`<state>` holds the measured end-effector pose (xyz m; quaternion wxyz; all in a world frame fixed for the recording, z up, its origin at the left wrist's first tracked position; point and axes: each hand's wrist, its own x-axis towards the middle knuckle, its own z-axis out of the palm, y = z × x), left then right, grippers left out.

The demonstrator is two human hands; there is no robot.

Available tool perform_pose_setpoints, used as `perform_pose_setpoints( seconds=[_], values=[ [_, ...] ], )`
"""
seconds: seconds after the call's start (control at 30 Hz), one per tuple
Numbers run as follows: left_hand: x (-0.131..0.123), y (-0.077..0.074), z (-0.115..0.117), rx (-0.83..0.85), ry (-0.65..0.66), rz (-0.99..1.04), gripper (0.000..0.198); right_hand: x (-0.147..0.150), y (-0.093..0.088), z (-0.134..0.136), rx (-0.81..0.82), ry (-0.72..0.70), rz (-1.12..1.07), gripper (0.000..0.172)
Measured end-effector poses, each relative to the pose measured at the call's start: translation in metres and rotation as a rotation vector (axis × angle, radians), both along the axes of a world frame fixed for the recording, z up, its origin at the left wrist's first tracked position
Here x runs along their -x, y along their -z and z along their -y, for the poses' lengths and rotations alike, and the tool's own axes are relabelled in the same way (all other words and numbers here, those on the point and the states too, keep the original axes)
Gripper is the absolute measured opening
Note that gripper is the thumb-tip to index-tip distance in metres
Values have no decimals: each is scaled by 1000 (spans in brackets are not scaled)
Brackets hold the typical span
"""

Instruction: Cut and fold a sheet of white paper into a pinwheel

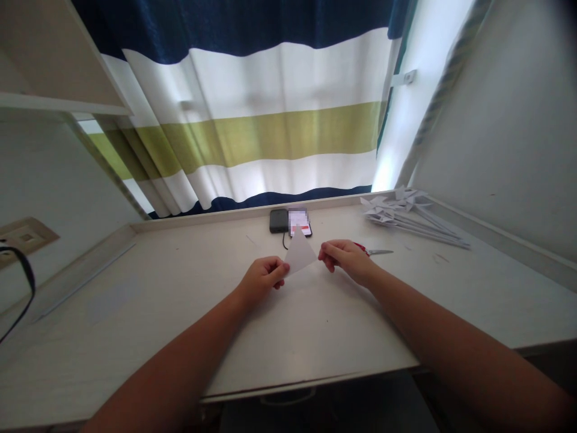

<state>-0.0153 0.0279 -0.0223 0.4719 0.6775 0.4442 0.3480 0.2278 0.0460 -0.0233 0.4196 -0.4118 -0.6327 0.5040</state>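
A white paper triangle [299, 255] is held up above the desk in front of me, its point toward the window. My left hand [265, 272] pinches its lower left corner between thumb and fingers. At the right corner is my right hand [343, 257], its fingers pressed together with the tips at the paper's edge; the very corner is hidden there. Scissors [379, 251] with red handles lie on the desk just beyond my right hand, which partly covers them.
A phone [300, 221] with a lit screen lies beside a dark box [279, 221] with a cable. Folded paper pieces on long white sticks [406, 211] are piled at the back right. A paper sheet [110, 297] and a thin stick [85, 281] lie on the left of the desk [288, 349].
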Motion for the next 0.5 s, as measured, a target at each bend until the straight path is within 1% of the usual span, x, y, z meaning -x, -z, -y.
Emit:
perform_pose_setpoints(
  seconds=[0.1, 0.2, 0.4, 0.5],
  values=[
    [0, 1, 0, 7, -3, 6, 38, 6, -2, 7, 15, -117, 14, 39],
    [0, 1, 0, 9, -2, 9, 39, 9, -2, 10, 23, -178, 18, 40],
    [-1, -1, 1, 3, -14, 4, 37, 4, -2, 7, -12, -145, 27, 37],
    [-1, -2, 2, 0, -14, -3, 36, 3, -5, 8, -32, -139, 98, 30]
  ],
)
